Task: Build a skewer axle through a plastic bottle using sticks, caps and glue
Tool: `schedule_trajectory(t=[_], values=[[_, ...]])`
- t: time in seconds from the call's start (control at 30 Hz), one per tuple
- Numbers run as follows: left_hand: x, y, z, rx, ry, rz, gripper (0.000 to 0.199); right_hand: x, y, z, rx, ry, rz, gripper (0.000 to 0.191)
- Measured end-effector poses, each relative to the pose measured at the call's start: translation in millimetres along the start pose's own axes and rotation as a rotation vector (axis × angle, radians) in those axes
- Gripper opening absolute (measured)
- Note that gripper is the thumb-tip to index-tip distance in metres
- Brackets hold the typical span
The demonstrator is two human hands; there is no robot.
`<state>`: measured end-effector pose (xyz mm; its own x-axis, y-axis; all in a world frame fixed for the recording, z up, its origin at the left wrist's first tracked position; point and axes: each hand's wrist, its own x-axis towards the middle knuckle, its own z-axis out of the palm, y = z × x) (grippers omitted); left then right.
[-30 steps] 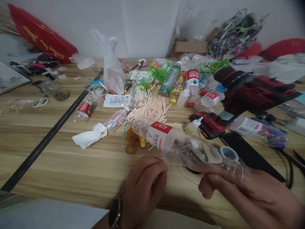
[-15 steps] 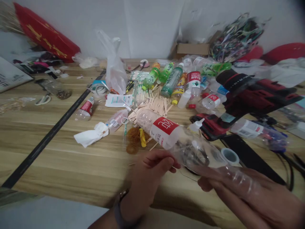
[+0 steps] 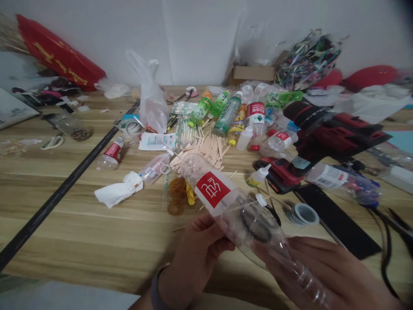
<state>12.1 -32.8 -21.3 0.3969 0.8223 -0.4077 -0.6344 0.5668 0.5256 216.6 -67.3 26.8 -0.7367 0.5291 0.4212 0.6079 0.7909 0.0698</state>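
Note:
A large clear plastic bottle (image 3: 237, 206) with a red and white label slants across the middle, above the table. My left hand (image 3: 201, 247) has its fingers closed at the bottle's lower side, just below the label. My right hand (image 3: 319, 267) is wrapped round the other end, partly seen through the clear plastic. Behind the bottle lie flat wooden sticks (image 3: 206, 148), brown rubber bands (image 3: 176, 193) and a small white-capped glue bottle (image 3: 258, 175). Black-handled scissors are partly visible through and beside the bottle.
A red and black power drill (image 3: 325, 133) stands at the right, near a black flat slab (image 3: 338, 219) and a tape roll (image 3: 303, 214). Several drink bottles (image 3: 227, 113) lie behind the sticks. A white tissue (image 3: 118, 189) is on the left.
The labelled bottle has shifted slightly left and down. My right hand has moved left along it, and my left hand now touches it. The whole view has shifted a little.

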Motion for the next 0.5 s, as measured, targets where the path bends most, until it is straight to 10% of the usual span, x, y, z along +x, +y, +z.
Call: schedule_trajectory(t=[0.5], values=[[-4.2, -5.6, 2.6, -0.015, 0.041, 0.021, 0.032, 2.9, -10.1, 8.3, 0.034, 0.039, 0.053, 0.034]])
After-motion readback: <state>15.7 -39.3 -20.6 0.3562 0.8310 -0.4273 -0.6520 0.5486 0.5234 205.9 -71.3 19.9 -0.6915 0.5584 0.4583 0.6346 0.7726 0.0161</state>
